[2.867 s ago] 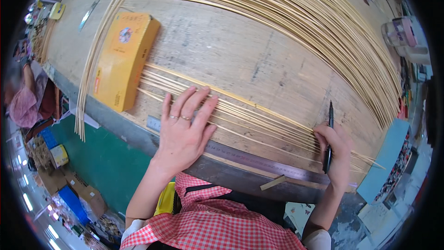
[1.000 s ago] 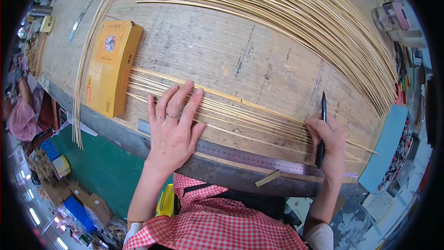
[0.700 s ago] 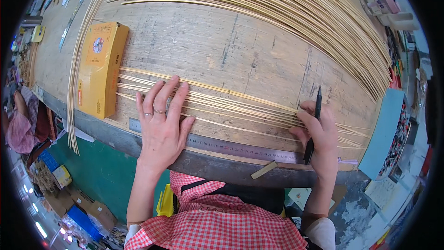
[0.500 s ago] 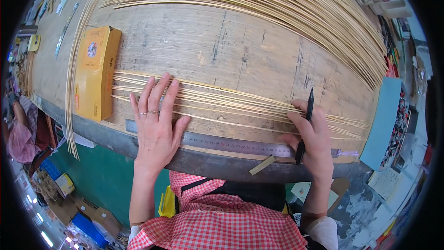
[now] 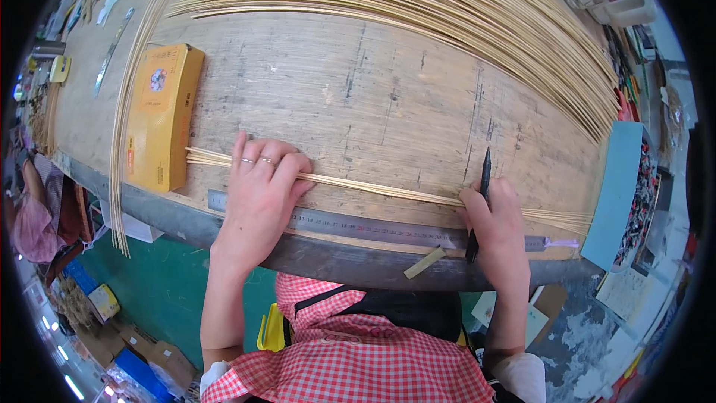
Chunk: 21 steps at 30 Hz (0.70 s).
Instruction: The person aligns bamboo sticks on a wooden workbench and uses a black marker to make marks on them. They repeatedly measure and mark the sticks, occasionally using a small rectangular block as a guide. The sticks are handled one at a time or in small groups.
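Observation:
My left hand (image 5: 261, 192) lies flat, fingers together, on a tight bundle of thin bamboo strips (image 5: 380, 189) at the near edge of a wooden workbench (image 5: 358, 97). It wears rings on two fingers. My right hand (image 5: 496, 222) presses the same bundle further right and holds a black pen (image 5: 479, 201) upright, its tip pointing away from me. A long metal ruler (image 5: 388, 229) lies along the bench edge just below the strips, running between both hands.
A yellow flat box (image 5: 160, 123) lies left of my left hand. A large fan of bamboo strips (image 5: 447, 15) covers the far bench. Loose strips (image 5: 123, 127) curve down the left. A blue board (image 5: 619, 186) stands at the right end. A person in pink (image 5: 37, 209) is at far left.
The strips, earlier spread out under my left hand, are now gathered into one narrow bundle. Both hands have drawn closer to the ruler; the right hand still holds the pen.

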### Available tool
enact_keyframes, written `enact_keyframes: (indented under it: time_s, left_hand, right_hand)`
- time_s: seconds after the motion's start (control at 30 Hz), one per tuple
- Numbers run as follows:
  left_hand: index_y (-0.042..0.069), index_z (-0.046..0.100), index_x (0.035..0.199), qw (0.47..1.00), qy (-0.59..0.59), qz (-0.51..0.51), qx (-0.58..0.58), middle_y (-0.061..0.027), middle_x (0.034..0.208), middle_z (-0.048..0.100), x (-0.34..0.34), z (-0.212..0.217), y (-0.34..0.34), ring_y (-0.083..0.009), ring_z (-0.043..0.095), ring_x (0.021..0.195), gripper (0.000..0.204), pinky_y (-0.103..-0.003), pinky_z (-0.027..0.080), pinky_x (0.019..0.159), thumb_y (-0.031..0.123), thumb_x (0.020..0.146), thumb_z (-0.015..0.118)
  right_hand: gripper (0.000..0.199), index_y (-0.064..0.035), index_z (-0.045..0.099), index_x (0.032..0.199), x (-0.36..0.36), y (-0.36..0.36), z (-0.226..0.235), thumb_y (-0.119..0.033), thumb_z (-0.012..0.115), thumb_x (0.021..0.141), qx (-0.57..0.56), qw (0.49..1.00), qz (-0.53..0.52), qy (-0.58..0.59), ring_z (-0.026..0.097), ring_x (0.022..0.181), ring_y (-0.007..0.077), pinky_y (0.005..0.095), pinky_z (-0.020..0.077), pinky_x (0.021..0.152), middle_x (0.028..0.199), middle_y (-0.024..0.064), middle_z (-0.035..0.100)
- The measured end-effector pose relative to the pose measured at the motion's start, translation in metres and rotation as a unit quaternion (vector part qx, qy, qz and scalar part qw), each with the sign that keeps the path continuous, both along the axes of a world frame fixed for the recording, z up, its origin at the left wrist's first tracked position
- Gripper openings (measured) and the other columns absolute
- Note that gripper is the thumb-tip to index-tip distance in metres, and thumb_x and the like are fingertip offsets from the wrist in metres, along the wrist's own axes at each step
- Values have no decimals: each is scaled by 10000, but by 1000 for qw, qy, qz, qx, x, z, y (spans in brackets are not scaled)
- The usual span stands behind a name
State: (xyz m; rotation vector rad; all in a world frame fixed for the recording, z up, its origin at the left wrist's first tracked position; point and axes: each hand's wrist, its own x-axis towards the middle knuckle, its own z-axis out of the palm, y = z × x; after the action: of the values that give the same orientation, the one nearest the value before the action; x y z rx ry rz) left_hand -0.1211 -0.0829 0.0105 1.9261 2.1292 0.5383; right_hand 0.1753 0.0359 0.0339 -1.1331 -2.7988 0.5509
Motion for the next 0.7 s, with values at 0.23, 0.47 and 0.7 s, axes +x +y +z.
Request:
enact_keyframes:
  time_s: [0.23, 0.47, 0.7]
  left_hand:
    - [89, 583, 978, 1000, 19, -16, 12, -57, 1013, 574, 1, -1, 1, -295, 561, 1081, 246, -574, 359, 1140, 52, 800, 749]
    - [67, 560, 994, 999, 32, -22, 25, -88, 1012, 564, 1, -5, 1, -315, 557, 1045, 265, -536, 397, 1099, 39, 799, 736]
    - [60, 554, 1014, 998, 42, -40, 9, -110, 1027, 558, -2, -5, 1, -333, 555, 1051, 269, -526, 400, 1088, 31, 804, 721]
  right_hand:
    - [172, -36, 553, 963, -1, -3, -1, -46, 600, 798, 17, 1000, 12, 0, 520, 924, 363, 451, 445, 787, 948, 170, 499]
    - [190, -36, 524, 954, 0, -4, -10, -29, 609, 783, 57, 998, 8, -3, 537, 909, 373, 459, 454, 777, 970, 173, 532]
    - [209, -40, 531, 971, -1, -1, -11, -21, 636, 792, 50, 998, 13, 34, 534, 900, 370, 458, 449, 764, 957, 168, 532]
